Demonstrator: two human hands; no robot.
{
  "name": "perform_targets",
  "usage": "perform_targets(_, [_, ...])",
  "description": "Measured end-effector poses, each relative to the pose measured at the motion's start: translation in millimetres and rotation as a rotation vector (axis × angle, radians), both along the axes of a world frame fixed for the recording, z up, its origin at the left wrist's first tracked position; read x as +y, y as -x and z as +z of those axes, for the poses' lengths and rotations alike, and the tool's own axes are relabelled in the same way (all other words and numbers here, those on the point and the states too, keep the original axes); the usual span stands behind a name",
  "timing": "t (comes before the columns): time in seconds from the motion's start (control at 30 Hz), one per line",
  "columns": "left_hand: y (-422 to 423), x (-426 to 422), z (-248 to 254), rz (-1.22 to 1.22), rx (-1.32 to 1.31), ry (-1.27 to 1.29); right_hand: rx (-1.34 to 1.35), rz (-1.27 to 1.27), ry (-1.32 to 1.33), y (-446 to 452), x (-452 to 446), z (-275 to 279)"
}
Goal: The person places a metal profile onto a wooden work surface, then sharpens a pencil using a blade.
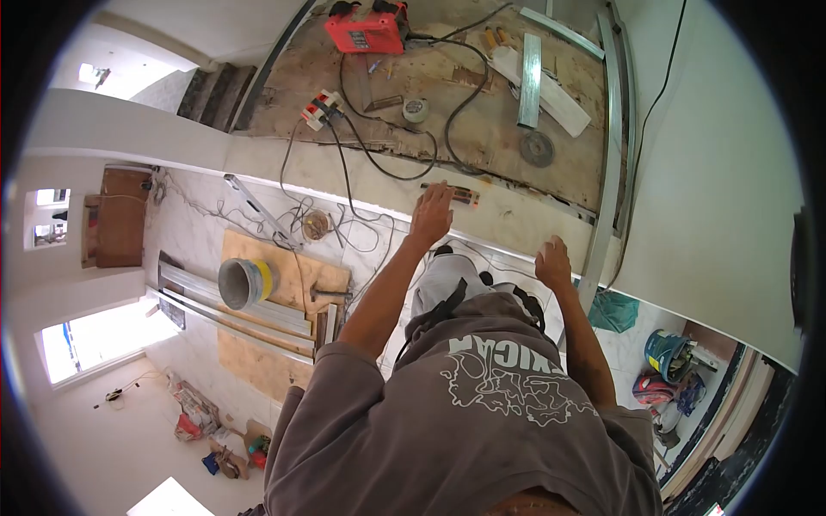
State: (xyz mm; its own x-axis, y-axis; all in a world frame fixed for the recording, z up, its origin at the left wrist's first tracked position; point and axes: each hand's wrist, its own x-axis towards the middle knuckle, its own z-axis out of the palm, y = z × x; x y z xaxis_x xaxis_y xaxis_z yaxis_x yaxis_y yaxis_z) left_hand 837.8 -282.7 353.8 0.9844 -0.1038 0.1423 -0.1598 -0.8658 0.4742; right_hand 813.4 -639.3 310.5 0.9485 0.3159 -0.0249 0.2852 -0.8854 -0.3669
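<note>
My left hand [432,212] is over the near ledge, its fingers stretched across one end of a small orange-and-dark tool [465,196] that looks like a short level. Part of the tool is covered by those fingers. To the right, my right hand [553,258] is by the ledge's front edge with its fingers curled in. What it holds, if anything, is hidden. Beyond the hands, a metal profile [530,82] lies on the worn wooden board, close to a grey disc [538,149] and a roll of tape [415,109].
A red machine [366,30] and a power strip [322,109] sit on the board, with black cables looping over the ledge. Metal rails [613,129] stand at the right. On the floor are a bucket [244,283], a hammer [330,294] and long profiles [232,314].
</note>
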Motion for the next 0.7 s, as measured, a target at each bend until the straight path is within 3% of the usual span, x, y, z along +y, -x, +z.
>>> perform_targets(0.07, [-9,2,-16,-0.029,0.028,-0.083,0.000,-0.027,0.042,0,7,5])
perform_targets(0.17, [-14,3,-23,-0.052,-0.037,-0.127,0.298,-0.129,0.058,-11,28,40])
perform_targets(0.27, [-22,9,-21,-0.090,-0.039,-0.097,0.166,-0.073,-0.113,-21,50,46])
perform_targets(0.53, [-22,12,-11,-0.305,0.002,0.175,0.150,0.106,-0.215,-55,139,65])
perform_targets(0.7, [-19,6,3,-0.388,0.023,0.280,0.402,0.067,-0.193,-62,150,55])
